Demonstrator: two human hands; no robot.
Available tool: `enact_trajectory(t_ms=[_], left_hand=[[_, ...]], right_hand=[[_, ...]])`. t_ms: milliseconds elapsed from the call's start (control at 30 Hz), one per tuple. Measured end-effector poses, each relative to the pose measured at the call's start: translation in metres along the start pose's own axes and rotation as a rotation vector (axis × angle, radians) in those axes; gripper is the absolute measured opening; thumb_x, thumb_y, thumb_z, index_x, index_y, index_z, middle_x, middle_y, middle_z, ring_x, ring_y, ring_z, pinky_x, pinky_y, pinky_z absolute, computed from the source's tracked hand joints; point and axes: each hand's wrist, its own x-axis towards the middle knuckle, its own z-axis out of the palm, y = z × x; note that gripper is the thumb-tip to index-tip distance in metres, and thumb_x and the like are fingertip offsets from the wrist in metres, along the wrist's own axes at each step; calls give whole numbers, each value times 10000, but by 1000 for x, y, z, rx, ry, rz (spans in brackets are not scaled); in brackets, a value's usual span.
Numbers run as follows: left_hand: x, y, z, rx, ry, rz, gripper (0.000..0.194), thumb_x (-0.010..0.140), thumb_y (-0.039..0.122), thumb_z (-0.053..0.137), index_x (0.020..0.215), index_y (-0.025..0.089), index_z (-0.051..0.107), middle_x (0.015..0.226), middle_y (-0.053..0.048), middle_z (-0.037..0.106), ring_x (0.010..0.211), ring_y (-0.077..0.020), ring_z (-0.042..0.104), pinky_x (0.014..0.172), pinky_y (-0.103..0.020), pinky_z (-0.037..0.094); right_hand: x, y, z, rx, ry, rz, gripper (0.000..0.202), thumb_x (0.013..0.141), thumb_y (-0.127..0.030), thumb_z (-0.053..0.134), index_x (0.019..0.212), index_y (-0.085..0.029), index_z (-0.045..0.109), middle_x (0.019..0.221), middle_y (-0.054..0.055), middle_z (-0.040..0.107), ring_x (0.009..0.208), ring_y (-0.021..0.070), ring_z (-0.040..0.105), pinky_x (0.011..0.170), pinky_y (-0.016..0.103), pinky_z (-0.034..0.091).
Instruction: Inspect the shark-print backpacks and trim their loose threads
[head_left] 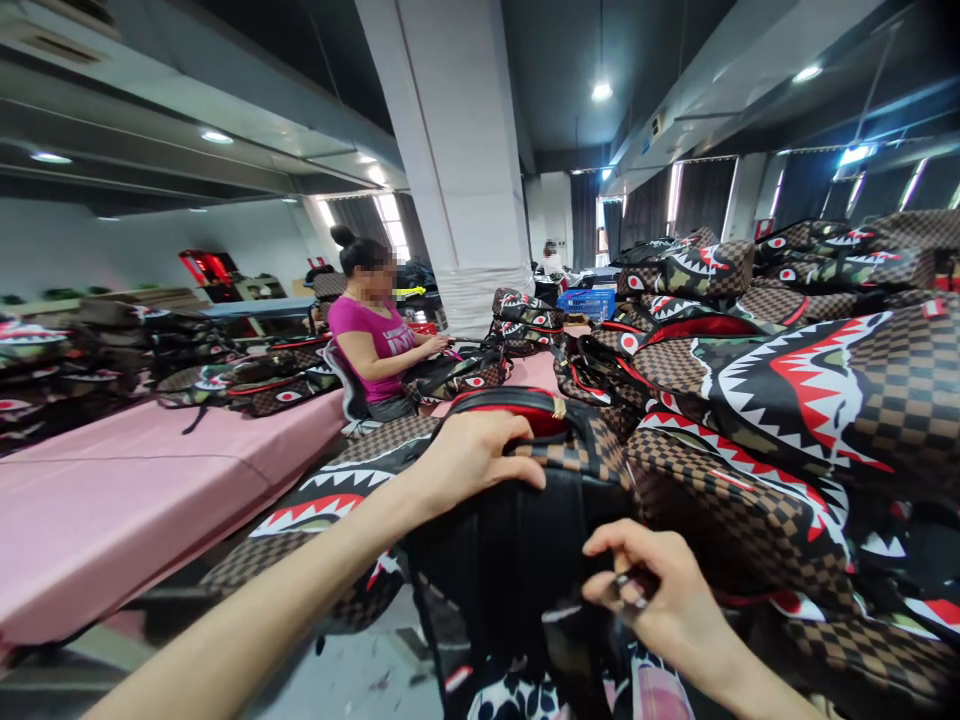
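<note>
A black backpack [517, 540] with brown checkered trim and a red-lined top stands upright in the lower middle, its black strap side facing me. My left hand [480, 460] grips its top edge near the handle, thumb and fingers curled over it. To the right of the bag's black panel, my right hand [660, 590] is curled around a small dark tool [636, 586], which is partly hidden by the fingers. The thumb and index finger of that hand are slightly apart at the tip.
Checkered shark-mouth backpacks [810, 390] are heaped at the right. More bags lie on a pink-covered table [187, 480] at the left. A person in a pink shirt [375, 340] sits beyond, handling a bag. A blue basket [589, 303] stands farther back, beside a wide pillar [457, 150].
</note>
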Motion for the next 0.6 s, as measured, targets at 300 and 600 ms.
enact_trajectory(t_ms=[300,600], left_hand=[[-5,-15,9,-521,-252,-147,596,812,651,308,575,140,505,502,40,372,451,-73,271,445,-226,218],[-71,-22,-29,-439,331,-60,367,810,438,440,962,165,631,963,-52,645,880,-180,558,813,-271,422]], right_hand=[[33,-9,24,-96,-12,83,281,788,-433,560,667,-186,616,584,13,604,533,140,542,507,232,386],[46,3,37,551,151,345,275,636,-412,737,679,-175,603,656,9,614,614,163,560,628,294,473]])
